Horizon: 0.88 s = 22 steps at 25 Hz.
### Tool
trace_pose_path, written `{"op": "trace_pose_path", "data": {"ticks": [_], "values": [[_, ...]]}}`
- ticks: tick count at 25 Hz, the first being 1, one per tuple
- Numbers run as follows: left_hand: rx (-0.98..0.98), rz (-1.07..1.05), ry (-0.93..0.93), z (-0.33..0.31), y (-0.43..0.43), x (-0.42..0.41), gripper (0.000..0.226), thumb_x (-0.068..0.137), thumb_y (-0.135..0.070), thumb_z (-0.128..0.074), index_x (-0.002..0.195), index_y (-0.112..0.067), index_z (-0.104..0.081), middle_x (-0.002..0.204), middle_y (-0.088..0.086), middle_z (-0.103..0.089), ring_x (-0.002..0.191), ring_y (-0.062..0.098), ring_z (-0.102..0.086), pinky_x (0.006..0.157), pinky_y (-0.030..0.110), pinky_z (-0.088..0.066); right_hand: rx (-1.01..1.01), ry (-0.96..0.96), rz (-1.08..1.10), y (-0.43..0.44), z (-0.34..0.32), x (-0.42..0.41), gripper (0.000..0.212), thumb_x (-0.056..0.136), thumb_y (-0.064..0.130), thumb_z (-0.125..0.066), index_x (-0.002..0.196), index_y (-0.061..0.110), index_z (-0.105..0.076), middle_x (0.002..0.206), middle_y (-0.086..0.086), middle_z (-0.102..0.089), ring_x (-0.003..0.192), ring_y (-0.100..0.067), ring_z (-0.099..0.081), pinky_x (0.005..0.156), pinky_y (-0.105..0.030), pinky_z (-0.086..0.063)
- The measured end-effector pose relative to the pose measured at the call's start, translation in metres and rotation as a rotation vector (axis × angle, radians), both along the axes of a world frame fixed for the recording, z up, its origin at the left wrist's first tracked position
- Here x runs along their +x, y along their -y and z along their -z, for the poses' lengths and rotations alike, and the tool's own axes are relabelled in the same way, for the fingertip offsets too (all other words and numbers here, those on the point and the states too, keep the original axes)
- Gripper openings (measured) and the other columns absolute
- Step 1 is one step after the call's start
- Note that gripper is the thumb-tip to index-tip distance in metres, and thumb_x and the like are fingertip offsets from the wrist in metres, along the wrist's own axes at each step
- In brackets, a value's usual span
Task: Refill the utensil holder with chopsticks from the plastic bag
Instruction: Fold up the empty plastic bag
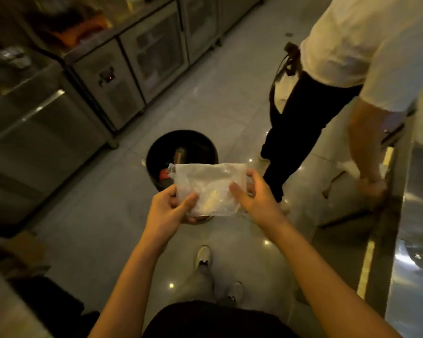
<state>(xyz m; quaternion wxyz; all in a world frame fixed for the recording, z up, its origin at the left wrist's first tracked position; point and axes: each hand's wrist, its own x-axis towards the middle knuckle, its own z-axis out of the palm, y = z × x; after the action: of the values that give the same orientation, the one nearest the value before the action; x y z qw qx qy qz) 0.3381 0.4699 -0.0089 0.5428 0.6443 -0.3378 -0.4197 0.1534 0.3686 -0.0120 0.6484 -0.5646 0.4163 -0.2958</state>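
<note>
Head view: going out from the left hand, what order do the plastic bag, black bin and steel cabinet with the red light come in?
1. plastic bag: gripped by the left hand itself.
2. black bin: on the floor, just beyond the bag.
3. steel cabinet: farthest, against the left side.

Dim, yellow-brown light, small bright spots shining on the floor (pixel 220 113), glare on the steel counter (pixel 415 240) at right, far left blurry, edges bent and stretched
</note>
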Motion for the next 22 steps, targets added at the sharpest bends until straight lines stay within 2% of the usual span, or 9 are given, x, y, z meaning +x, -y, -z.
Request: {"op": "trace_pose_path", "data": {"ticks": [2, 6, 9, 12, 15, 18, 20, 22], "values": [[0.037, -0.092, 0.003, 0.01, -0.014, 0.009, 0.022, 0.089, -0.02, -0.069, 0.107, -0.008, -0.067, 0.086, 0.008, -0.076, 0.072, 0.021, -0.074, 0.054, 0.024, -0.056, 0.115, 0.003, -0.118, -0.007, 0.015, 0.004, 0.041, 0.079, 0.041, -0.076, 0.112, 0.04, -0.052, 0.105, 0.011, -0.069, 0.093, -0.006, -0.069, 0.066, -0.028, -0.059], [0.146, -0.225, -0.072, 0.038, -0.041, 0.029, 0.017, 0.092, -0.023, -0.066, 0.107, -0.015, -0.065, 0.09, 0.005, -0.077, 0.074, 0.021, -0.075, 0.056, 0.027, -0.058, 0.151, -0.085, -0.2, -0.012, 0.039, 0.029, 0.043, 0.08, 0.028, -0.078, 0.115, 0.033, -0.053, 0.105, -0.002, -0.067, 0.086, -0.014, -0.071, 0.066, -0.027, -0.059], [0.205, -0.249, -0.132, 0.058, -0.044, 0.05, 0.014, 0.094, -0.023, -0.064, 0.106, -0.015, -0.065, 0.088, 0.0, -0.078, 0.076, 0.021, -0.075, 0.057, 0.026, -0.058, 0.165, -0.124, -0.159, -0.008, 0.054, 0.053, 0.042, 0.081, 0.022, -0.077, 0.114, 0.031, -0.052, 0.1, -0.006, -0.068, 0.081, -0.017, -0.071, 0.062, -0.025, -0.058], [0.245, -0.248, -0.184, 0.078, -0.033, 0.08, 0.016, 0.094, -0.023, -0.064, 0.108, -0.014, -0.064, 0.091, 0.004, -0.078, 0.079, 0.021, -0.075, 0.058, 0.027, -0.059, 0.183, -0.177, -0.102, -0.001, 0.071, 0.083, 0.04, 0.082, 0.019, -0.075, 0.111, 0.027, -0.049, 0.098, -0.007, -0.067, 0.079, -0.02, -0.071, 0.061, -0.024, -0.057], [0.306, -0.229, -0.279, 0.099, -0.016, 0.112, 0.021, 0.093, -0.019, -0.066, 0.113, -0.018, -0.059, 0.095, 0.006, -0.077, 0.083, 0.021, -0.075, 0.061, 0.028, -0.059, 0.219, -0.276, -0.023, 0.011, 0.089, 0.115, 0.031, 0.086, 0.013, -0.071, 0.099, 0.024, -0.046, 0.099, -0.01, -0.062, 0.078, -0.02, -0.066, 0.06, -0.025, -0.058], [0.377, -0.209, -0.341, 0.127, 0.0, 0.149, 0.026, 0.091, -0.015, -0.067, 0.115, -0.02, -0.057, 0.105, 0.009, -0.072, 0.095, 0.024, -0.072, 0.071, 0.035, -0.061, 0.28, -0.392, 0.014, 0.023, 0.112, 0.156, 0.023, 0.088, 0.013, -0.068, 0.093, 0.021, -0.047, 0.103, -0.013, -0.059, 0.074, -0.021, -0.064, 0.061, -0.028, -0.058], [0.444, -0.21, -0.344, 0.145, 0.014, 0.173, 0.026, 0.092, -0.011, -0.066, 0.113, -0.021, -0.055, 0.108, 0.01, -0.068, 0.1, 0.026, -0.069, 0.082, 0.043, -0.06, 0.352, -0.42, 0.074, 0.029, 0.128, 0.179, 0.02, 0.089, 0.012, -0.068, 0.091, 0.018, -0.049, 0.106, -0.015, -0.061, 0.081, -0.024, -0.064, 0.058, -0.026, -0.057], [0.501, -0.211, -0.344, 0.158, 0.029, 0.192, 0.025, 0.092, -0.008, -0.064, 0.112, -0.021, -0.055, 0.109, 0.009, -0.066, 0.099, 0.024, -0.068, 0.085, 0.043, -0.059, 0.409, -0.426, 0.128, 0.036, 0.141, 0.198, 0.018, 0.089, 0.01, -0.067, 0.09, 0.017, -0.051, 0.106, -0.014, -0.062, 0.089, -0.026, -0.064, 0.055, -0.024, -0.055]]}}
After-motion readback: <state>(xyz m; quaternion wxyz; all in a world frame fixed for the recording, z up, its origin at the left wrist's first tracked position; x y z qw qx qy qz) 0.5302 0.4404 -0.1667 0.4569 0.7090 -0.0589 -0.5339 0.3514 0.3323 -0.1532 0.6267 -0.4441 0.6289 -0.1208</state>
